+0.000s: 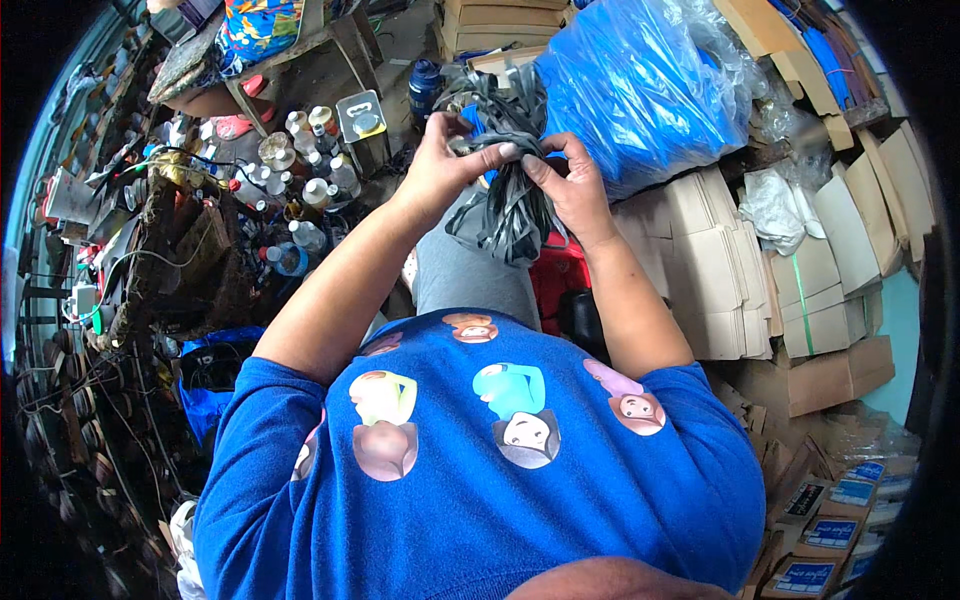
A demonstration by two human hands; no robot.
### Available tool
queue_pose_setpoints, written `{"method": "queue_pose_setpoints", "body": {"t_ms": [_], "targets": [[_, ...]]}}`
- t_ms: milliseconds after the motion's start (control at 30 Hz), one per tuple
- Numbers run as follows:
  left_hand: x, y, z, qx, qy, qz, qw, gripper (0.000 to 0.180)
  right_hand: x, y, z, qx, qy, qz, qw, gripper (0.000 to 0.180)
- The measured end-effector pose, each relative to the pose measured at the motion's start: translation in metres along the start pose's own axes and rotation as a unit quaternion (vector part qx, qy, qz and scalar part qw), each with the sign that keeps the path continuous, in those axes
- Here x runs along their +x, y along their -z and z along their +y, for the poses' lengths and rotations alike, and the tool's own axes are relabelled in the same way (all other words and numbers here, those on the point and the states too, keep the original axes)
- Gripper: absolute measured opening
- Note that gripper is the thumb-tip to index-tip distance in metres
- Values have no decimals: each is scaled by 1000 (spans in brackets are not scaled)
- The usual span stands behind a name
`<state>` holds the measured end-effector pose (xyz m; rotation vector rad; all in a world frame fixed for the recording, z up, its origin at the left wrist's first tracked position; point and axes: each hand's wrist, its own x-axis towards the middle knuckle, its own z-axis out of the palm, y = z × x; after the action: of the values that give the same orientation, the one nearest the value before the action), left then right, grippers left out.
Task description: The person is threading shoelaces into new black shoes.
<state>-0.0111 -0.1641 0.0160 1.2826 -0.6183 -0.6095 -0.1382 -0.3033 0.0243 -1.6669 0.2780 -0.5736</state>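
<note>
A thick bundle of dark grey and black strips (508, 205) hangs in front of me, gathered at its middle and spreading above and below. My left hand (446, 163) grips the bundle from the left, its thumb laid across the gathered middle. From the right, my right hand (574, 188) pinches the same spot between thumb and bent forefinger. Both thumbs nearly meet there. The strips cover some of my left fingertips. Beneath the lower ends is my grey-clad leg (470, 275).
A big bundle wrapped in blue plastic (640, 100) lies at the far right, above stacked flat cardboard (705, 265). Bottles and jars (315, 190) crowd the floor at left, beside a wooden table (345, 45). A dark blue flask (425, 85) stands beyond my left hand.
</note>
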Motion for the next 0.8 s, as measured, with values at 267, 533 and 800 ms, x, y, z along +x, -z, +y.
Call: {"method": "queue_pose_setpoints", "body": {"t_ms": [267, 533, 800], "targets": [[-13, -6, 18, -166, 172, -51, 970, 85, 2, -10, 5, 175, -81, 65, 979, 14], [-9, 12, -7, -60, 122, -48, 989, 71, -1, -18, 11, 173, -102, 87, 976, 13], [-16, 17, 0, 57, 142, -123, 981, 90, 1, -31, -1, 88, -36, -46, 994, 14]]}}
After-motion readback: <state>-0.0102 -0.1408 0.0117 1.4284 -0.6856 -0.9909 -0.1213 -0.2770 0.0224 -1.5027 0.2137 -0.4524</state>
